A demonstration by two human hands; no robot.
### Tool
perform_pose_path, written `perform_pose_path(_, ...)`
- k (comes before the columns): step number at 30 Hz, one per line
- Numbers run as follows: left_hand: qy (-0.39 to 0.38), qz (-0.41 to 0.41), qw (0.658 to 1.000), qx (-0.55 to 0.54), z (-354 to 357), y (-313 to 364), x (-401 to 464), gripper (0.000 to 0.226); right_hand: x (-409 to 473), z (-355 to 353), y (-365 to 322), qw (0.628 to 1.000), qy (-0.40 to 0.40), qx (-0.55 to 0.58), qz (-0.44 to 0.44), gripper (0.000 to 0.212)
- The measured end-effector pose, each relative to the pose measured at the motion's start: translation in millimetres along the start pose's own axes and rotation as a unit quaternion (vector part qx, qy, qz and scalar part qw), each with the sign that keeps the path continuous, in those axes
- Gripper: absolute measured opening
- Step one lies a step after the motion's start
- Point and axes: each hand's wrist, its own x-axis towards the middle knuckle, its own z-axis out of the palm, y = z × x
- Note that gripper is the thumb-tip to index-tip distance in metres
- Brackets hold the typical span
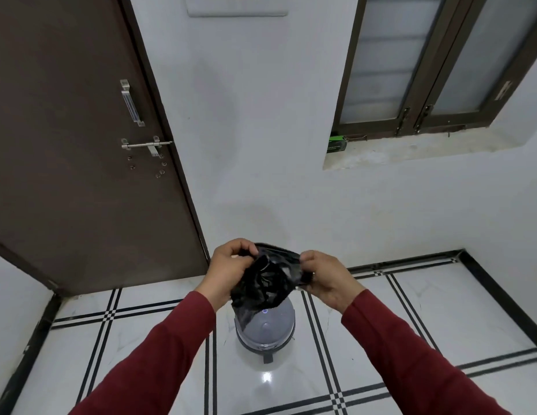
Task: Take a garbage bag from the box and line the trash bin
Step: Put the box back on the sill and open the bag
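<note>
A crumpled black garbage bag [265,284] hangs between my two hands at chest height. My left hand [229,266] pinches its upper left edge and my right hand [327,278] pinches the upper right edge, stretching the top rim between them. Directly below, on the tiled floor, stands a round grey trash bin [271,330] with a domed lid and a foot pedal at its front; the bag hides its far part. A green box [336,144] sits on the window sill at the right, well beyond my hands.
A brown door [81,145] with a bolt and handle fills the left. A white wall lies ahead, with a framed window [441,64] above a stone sill on the right. The white floor [411,310] has black stripe lines and a dark skirting.
</note>
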Motion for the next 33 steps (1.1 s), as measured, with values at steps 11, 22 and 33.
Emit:
perform_pose_path(11,-0.072,0.192,0.903,0.378,-20,-7,13,0.068,5,-5,-5,0.874,0.143,-0.437,-0.156,0.047)
perform_pose_path(22,0.003,0.128,0.825,0.551,8,1,19,0.040,2,-22,-12,0.870,0.108,-0.429,-0.219,0.043)
perform_pose_path(33,-0.060,0.028,0.814,0.577,13,-14,20,0.109,2,-50,-11,0.933,0.168,-0.308,-0.084,0.046)
